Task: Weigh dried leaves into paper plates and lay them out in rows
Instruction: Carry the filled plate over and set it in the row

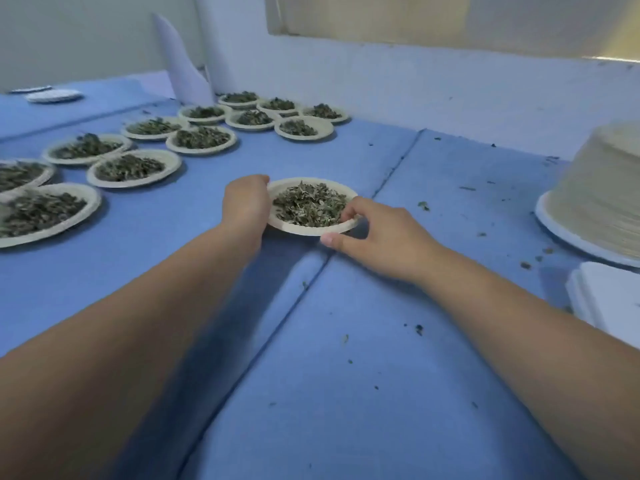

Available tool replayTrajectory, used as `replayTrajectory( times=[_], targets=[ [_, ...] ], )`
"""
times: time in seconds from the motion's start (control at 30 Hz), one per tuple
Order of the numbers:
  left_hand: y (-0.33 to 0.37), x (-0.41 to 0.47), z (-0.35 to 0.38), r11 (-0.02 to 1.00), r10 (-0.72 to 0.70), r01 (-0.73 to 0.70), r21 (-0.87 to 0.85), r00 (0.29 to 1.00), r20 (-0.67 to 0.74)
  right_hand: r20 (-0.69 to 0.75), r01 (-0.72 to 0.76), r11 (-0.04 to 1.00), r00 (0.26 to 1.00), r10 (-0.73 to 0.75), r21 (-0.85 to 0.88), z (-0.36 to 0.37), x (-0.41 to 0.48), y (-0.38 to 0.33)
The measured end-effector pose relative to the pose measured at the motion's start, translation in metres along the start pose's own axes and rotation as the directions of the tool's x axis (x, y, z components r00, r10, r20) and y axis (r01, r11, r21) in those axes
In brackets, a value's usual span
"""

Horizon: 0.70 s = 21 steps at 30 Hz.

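Observation:
A paper plate (pixel 304 229) heaped with dried leaves (pixel 310 203) sits at the middle of the blue-covered table (pixel 346 341). My left hand (pixel 246 199) grips its left rim, fingers curled and hidden behind the hand. My right hand (pixel 377 233) pinches the right front rim, thumb under the edge and fingers over it. Several filled plates (pixel 133 167) lie in rows stretching from the left edge to the back by the wall.
A tall stack of empty paper plates (pixel 602 195) stands at the right edge, with a white object (pixel 609 296) in front of it. Empty plates (pixel 53 95) lie at the far left. Folded white paper (pixel 183 64) leans at the back. Leaf crumbs dot the cloth.

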<state>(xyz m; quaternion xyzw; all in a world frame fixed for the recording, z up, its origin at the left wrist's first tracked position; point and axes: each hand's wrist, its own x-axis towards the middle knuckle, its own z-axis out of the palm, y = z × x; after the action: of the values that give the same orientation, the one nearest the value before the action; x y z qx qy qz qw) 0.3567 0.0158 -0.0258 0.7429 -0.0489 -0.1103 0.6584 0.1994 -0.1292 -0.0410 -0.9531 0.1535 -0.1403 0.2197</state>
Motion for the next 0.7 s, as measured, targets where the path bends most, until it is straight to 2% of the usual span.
replayTrajectory(
  times=[0.1, 0.2, 0.3, 0.43, 0.57, 0.6, 0.7],
  targets=[
    [-0.011, 0.026, -0.026, 0.938, 0.169, -0.174, 0.299, 0.985, 0.044, -0.001, -0.019, 0.998, 1.000, 0.019, -0.052, 0.027, 0.042, -0.005],
    [-0.025, 0.040, -0.046, 0.772, 0.298, -0.287, 0.567, 0.952, 0.076, 0.021, -0.051, 0.991, 0.998, 0.054, -0.120, 0.050, 0.084, -0.009],
    [-0.033, 0.044, -0.045, 0.695, 0.307, -0.329, 0.639, 0.940, 0.150, 0.009, -0.090, 0.975, 0.996, 0.094, -0.201, 0.073, 0.132, -0.018],
    [-0.036, 0.045, -0.043, 0.619, 0.290, -0.357, 0.700, 0.932, 0.219, 0.010, -0.142, 0.970, 0.989, 0.147, -0.198, 0.097, 0.190, -0.034],
    [-0.044, 0.051, -0.035, 0.357, 0.335, -0.462, 0.812, 0.875, 0.350, -0.017, -0.198, 0.953, 0.980, 0.200, -0.229, 0.112, 0.232, -0.037],
    [-0.046, 0.053, -0.033, 0.315, 0.334, -0.473, 0.823, 0.867, 0.370, -0.015, -0.207, 0.949, 0.978, 0.210, -0.236, 0.115, 0.240, -0.037],
    [-0.048, 0.056, -0.030, 0.273, 0.328, -0.477, 0.836, 0.863, 0.385, 0.006, -0.213, 0.943, 0.975, 0.222, -0.256, 0.118, 0.256, -0.034]
  ],
)
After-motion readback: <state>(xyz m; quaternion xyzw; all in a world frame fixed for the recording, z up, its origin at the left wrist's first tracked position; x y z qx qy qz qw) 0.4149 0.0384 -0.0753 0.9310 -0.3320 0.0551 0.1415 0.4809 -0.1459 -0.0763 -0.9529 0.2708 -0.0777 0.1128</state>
